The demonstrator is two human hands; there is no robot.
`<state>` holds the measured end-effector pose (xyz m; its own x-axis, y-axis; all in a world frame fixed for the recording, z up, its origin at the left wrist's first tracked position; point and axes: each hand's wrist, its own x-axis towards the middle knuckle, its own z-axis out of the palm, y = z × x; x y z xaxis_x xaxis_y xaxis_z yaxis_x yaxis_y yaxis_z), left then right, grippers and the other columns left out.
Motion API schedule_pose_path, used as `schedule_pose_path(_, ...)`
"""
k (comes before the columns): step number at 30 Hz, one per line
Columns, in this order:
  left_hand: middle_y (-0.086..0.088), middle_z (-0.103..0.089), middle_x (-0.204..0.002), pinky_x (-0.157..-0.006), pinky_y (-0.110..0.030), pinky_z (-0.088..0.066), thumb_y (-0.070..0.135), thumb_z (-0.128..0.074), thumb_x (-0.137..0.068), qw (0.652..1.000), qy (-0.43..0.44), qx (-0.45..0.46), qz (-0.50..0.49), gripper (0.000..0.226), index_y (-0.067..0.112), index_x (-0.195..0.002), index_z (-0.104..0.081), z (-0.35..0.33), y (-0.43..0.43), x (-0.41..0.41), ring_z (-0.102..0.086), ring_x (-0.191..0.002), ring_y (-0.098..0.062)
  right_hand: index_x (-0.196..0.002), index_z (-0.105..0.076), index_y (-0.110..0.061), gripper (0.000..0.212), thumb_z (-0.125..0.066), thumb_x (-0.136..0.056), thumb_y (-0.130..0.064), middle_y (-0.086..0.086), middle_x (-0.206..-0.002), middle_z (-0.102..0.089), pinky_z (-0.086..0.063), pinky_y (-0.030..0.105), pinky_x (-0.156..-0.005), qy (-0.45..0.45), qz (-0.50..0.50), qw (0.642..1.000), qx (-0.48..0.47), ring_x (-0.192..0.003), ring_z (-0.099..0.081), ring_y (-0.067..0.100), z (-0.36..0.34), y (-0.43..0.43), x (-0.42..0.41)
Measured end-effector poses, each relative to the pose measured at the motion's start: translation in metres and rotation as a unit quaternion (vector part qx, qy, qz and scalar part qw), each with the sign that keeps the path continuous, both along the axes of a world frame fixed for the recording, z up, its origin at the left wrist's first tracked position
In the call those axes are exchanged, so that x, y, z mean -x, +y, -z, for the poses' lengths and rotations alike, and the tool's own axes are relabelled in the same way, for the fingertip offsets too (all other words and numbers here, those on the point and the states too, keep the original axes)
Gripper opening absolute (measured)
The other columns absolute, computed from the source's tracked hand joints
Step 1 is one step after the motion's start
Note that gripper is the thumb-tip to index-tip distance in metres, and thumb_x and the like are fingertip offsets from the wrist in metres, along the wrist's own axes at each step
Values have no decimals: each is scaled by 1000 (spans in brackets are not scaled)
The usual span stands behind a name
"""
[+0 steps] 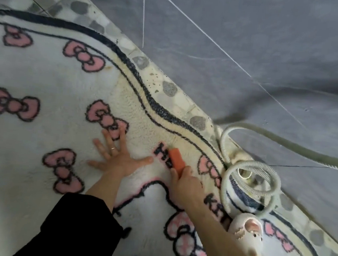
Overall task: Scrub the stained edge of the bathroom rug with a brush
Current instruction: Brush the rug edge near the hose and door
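Head view: the soft rug [46,77] lay left of the coiled hose [251,180] and would likely bunch under strokes, so the left hand [117,156] pressed spread flat on it. Nearer the hose, the right hand [184,181] gripped the orange brush [176,160], probably light and stiff, by its back end.

Fluffy, matted pile rug [46,82]; ribbed plastic hose [250,168]; matt grey wall tile [251,43]; smooth orange brush [176,158].

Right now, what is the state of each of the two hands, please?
Left hand: open, flat on the rug.
Right hand: closed around the orange brush.
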<state>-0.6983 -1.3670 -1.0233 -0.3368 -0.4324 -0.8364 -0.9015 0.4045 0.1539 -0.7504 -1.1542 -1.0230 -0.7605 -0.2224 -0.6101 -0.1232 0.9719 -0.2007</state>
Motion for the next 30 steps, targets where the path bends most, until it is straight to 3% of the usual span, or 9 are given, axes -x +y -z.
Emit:
schedule_pose_path(9, -2, 69, -128, -100, -84, 8, 107, -46, -37, 1000, -8, 2, 13, 149, 45, -128, 54, 1, -3, -1, 54, -127, -41, -126, -47, 3, 65, -32, -103, -55, 31, -121, -61, -45, 45, -93, 29, 197, 979, -44, -113, -59, 46, -4, 42, 65)
schedule_pose_path(12, -2, 69, -128, -100, -85, 6, 107, -45, -38, 1000, -9, 10, 21, 149, 44, -132, 51, 5, -3, -2, 54, -127, -42, -116, -54, -4, 61, -37, -100, -60, 19, -104, -67, -50, 37, -79, -35, 167, 984, 51, -94, -66, 37, -9, -8, 50)
schedule_pose_path(15, 1, 69, -129, -100, -85, 5, 103, -51, -44, 1000, -8, 21, 20, 145, 46, -132, 50, 9, -4, -3, 54, -128, -40, -95, -52, -10, 40, -54, -98, -50, 9, -73, -57, -41, 24, -42, -182, 154, 954, 184, -48, -52, 19, -26, -58, 47)
schedule_pose_path(18, 3, 66, -132, -104, -83, 3, 92, -60, -58, 1000, 3, 20, 23, 136, 50, -136, 44, 9, -6, -6, 52, -132, -38, -90, -47, -9, 22, -68, -88, -15, 18, -72, -56, -38, 28, -39, -228, 125, 936, 237, -41, -45, 17, -41, -91, 63)
schedule_pose_path(20, 4, 61, -139, -107, -80, 1, 81, -66, -67, 999, 17, 19, 26, 130, 52, -139, 38, 5, -11, -11, 47, -137, -36, -97, -46, -9, 23, -66, -89, -16, 14, -76, -57, -42, 33, -48, -208, 68, 948, 229, -49, -50, 18, -49, -107, 79)
schedule_pose_path(23, 7, 41, -157, -114, -72, -10, 66, -66, -80, 998, 38, 27, 34, 113, 51, -150, 21, -3, -23, -19, 29, -149, -32, -93, -52, -13, 20, -64, -93, -29, 6, -79, -53, -41, 30, -53, -195, -30, 960, 198, -61, -48, 17, -66, -126, 109)
schedule_pose_path(25, 4, 7, -168, -120, -55, -21, 56, -62, -90, 996, 88, 31, -2, 87, 42, -158, -9, -15, -40, -24, 0, -154, -30, -96, -55, -14, 20, -62, -96, -32, 5, -79, -54, -38, 24, -45, -221, -65, 954, 191, -56, -45, 15, -79, -145, 126)
schedule_pose_path(27, -5, -31, -161, -115, -35, -34, 49, -59, -96, 983, 147, 4, -111, 66, 27, -154, -36, -35, -58, -31, -34, -144, -27, -103, -56, -15, 19, -59, -100, -33, 4, -83, -57, -35, 23, -41, -247, -83, 943, 209, -52, -43, 12, -96, -170, 135)
schedule_pose_path(30, -8, -52, -146, -102, -26, -41, 47, -58, -98, 949, 190, -4, -252, 57, 20, -147, -45, -64, -80, -49, -54, -127, -25, -103, -53, -32, 6, -57, -101, -36, 5, -99, -64, -36, 25, -44, -292, -103, 920, 242, -58, -46, 13, -124, -203, 130)
